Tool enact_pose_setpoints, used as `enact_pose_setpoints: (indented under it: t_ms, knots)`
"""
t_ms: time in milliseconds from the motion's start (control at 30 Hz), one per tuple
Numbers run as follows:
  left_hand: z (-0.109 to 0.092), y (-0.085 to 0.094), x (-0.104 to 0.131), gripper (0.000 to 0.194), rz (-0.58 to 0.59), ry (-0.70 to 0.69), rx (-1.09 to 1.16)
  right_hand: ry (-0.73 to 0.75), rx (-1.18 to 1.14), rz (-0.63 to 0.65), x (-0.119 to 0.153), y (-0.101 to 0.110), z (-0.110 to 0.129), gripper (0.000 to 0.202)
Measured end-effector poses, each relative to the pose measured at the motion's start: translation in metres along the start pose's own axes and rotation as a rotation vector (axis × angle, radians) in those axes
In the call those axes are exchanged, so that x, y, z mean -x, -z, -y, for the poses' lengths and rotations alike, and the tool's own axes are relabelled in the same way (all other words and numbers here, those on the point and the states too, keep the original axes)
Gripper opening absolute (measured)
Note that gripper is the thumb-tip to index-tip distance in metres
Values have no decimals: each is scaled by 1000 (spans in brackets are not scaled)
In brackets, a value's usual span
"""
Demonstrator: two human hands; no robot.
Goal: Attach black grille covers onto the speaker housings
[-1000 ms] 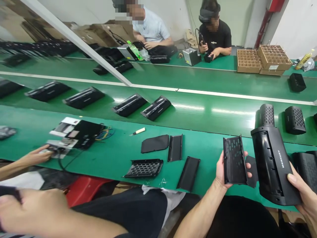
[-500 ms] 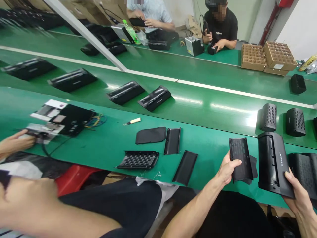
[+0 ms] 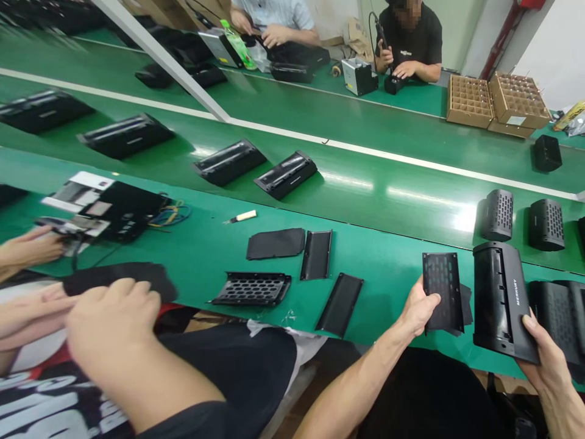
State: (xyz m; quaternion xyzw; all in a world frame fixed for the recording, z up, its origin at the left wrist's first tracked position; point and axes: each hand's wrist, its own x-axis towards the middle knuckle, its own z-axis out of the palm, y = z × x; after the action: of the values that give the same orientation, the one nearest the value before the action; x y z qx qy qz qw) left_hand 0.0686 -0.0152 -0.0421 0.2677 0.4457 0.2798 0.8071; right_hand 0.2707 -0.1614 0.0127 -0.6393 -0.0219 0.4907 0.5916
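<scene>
My left hand (image 3: 419, 306) grips a black perforated grille panel (image 3: 442, 292) by its left edge, thumb across the front. Dark thin sheets (image 3: 466, 305) show behind that panel; whether I hold them too is unclear. In my right hand (image 3: 546, 353) is a black speaker housing (image 3: 498, 299) with MERKURY lettering, tilted upright, thumb on its right side. A small gap separates panel and housing. On the green bench lie a curved black panel (image 3: 340, 305), a second one (image 3: 317, 255), a perforated grille (image 3: 252, 288) and a stack of dark sheets (image 3: 275, 244).
Left of me a co-worker's arm (image 3: 114, 341) reaches over the bench near a black-and-white machine (image 3: 107, 207). A white-handled tool (image 3: 242, 217) lies farther back. Several black housings (image 3: 286, 174) sit on the green belt. More housings (image 3: 555, 317) stand at my right. Two people work opposite.
The neighbouring co-worker's arm has swung up, and a dark sheet now shows by their hands. My hands keep hold of the same panel and housing, the panel turned slightly.
</scene>
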Motion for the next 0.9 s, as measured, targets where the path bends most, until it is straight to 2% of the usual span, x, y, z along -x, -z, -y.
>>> enact_pose_setpoints:
  t_ms: [233, 500, 900]
  knots:
    - [3, -2, -2, 40, -10, 16, 24, 5, 25, -2, 1, -2, 1, 78]
    - [8, -1, -6, 43, -20, 42, 25, -13, -28, -11, 0, -3, 2, 65]
    - [7, 0, -11, 45, -43, 82, 49, -26, -8, -14, -5, -7, 1, 69]
